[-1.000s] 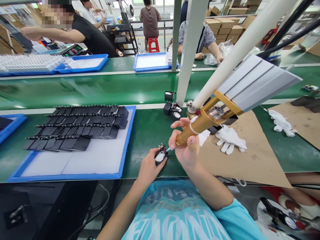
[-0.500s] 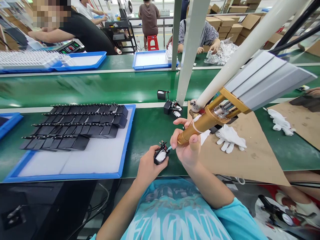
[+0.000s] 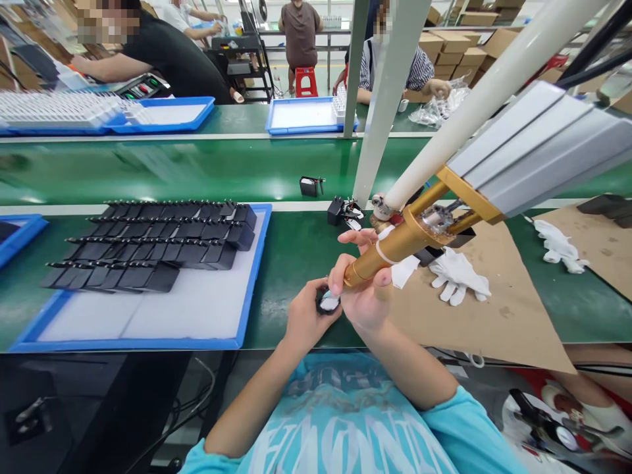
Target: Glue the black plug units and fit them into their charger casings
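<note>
My left hand [image 3: 303, 316] is closed around a small black plastic housing [image 3: 328, 304] with a white part inside, just above the green table. My right hand [image 3: 364, 304] grips a gold cylindrical dispensing tool [image 3: 380, 253], its lower end angled down toward the housing. Fingers of the right hand come close to the housing and hide most of the tool's thin tip. To the left, rows of black housings [image 3: 197, 240] stand in a blue-rimmed tray [image 3: 255, 276]. Beyond my hands lie more black housings with wires [image 3: 340, 212], and one more black housing [image 3: 309, 187] rests farther off.
A white pole [image 3: 459, 125] and grey upright [image 3: 388, 85] rise near the tool. White gloves [image 3: 459, 276] lie on brown cardboard [image 3: 484, 329] at right. Blue-rimmed trays [image 3: 190, 123] stand across the green line, where several people work.
The housing and my left hand have moved slightly right and up, closer to my right hand. The tool's teal tip, visible before, is now mostly covered. The view has shifted a little.
</note>
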A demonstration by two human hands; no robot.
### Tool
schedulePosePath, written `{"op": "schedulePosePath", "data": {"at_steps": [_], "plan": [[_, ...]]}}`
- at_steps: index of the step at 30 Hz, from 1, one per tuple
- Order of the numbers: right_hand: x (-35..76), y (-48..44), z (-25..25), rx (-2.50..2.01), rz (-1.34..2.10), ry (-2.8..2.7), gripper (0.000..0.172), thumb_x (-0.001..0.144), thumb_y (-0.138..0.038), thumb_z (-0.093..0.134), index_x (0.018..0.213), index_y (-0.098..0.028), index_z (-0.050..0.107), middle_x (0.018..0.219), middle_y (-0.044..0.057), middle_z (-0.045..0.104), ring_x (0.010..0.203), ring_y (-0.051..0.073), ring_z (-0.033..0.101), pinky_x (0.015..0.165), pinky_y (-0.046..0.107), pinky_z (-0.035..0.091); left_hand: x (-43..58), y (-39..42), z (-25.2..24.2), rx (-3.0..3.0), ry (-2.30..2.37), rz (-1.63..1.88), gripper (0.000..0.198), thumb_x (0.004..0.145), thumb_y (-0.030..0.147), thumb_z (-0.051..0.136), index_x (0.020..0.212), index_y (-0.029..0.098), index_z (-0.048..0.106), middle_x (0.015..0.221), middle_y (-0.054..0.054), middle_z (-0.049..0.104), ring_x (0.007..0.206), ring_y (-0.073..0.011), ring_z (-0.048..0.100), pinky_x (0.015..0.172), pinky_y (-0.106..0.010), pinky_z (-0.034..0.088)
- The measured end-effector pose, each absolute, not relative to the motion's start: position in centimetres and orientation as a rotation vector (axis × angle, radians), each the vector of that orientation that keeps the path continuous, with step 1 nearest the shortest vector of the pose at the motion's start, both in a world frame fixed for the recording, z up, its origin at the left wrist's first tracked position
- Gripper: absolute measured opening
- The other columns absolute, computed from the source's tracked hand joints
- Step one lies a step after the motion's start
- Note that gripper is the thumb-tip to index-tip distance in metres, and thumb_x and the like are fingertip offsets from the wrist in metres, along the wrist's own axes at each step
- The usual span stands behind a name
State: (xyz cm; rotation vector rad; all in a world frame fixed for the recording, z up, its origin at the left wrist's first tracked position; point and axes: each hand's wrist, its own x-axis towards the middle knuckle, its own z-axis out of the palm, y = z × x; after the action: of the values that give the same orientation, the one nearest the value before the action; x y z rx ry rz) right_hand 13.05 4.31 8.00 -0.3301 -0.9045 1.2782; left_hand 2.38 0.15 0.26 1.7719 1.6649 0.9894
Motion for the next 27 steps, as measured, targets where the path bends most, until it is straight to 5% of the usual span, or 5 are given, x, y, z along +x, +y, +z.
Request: {"op": "schedulePosePath", "data": {"at_steps": [7,15,21,27], "plan": [[13.0,4.3,8.2,-0.256,1.292,-0.921,0.033,0.084,-0.058,0.056,0.098,-0.028,0.05,0.107,0.0,0.053,0.042,0.004,0.051,0.031,0.022,0.037,2.5,0.4,-0.3,1.911,1.569,1.216,0.036,0.073,0.027,0.071,0.104,0.023,0.053,0.099,-0.004,0.072,0.085,-0.02,0.07,0.068,-0.028,0.052],[14.6,5.5,7.3,-0.398,1.09,-0.952,0.039,0.082,-0.059,0.054,0.11,-0.033,0.048,0.116,0.002,0.054,0.05,0.007,0.052,0.04,0.026,0.041,0.0,1.5,-1.1,1.859,1.892,0.877,0.033,0.081,0.034,0.068,0.109,0.022,0.055,0.101,-0.005,0.071,0.092,-0.0239,0.069,0.076,-0.034,0.053],[19.8,9.4,4.4,-0.796,0.694,-1.082,0.023,0.084,-0.036,0.062,0.105,-0.032,0.053,0.12,0.001,0.054,0.082,0.012,0.064,0.083,0.035,0.055,-2.5,2.1,-2.1,1.796,1.903,0.893,0.034,0.08,0.038,0.068,0.106,0.02,0.056,0.104,-0.009,0.068,0.1,-0.0281,0.065,0.085,-0.043,0.051],[26.5,11.4,4.1,-1.273,0.521,-1.359,0.049,0.083,-0.038,0.065,0.127,-0.028,0.048,0.123,0.008,0.06,0.101,0.021,0.066,0.095,0.046,0.052,-2.9,1.8,-2.9,1.832,1.745,0.955,0.057,0.086,0.035,0.064,0.137,0.026,0.041,0.132,-0.009,0.061,0.12,-0.028,0.057,0.097,-0.046,0.044]]}}
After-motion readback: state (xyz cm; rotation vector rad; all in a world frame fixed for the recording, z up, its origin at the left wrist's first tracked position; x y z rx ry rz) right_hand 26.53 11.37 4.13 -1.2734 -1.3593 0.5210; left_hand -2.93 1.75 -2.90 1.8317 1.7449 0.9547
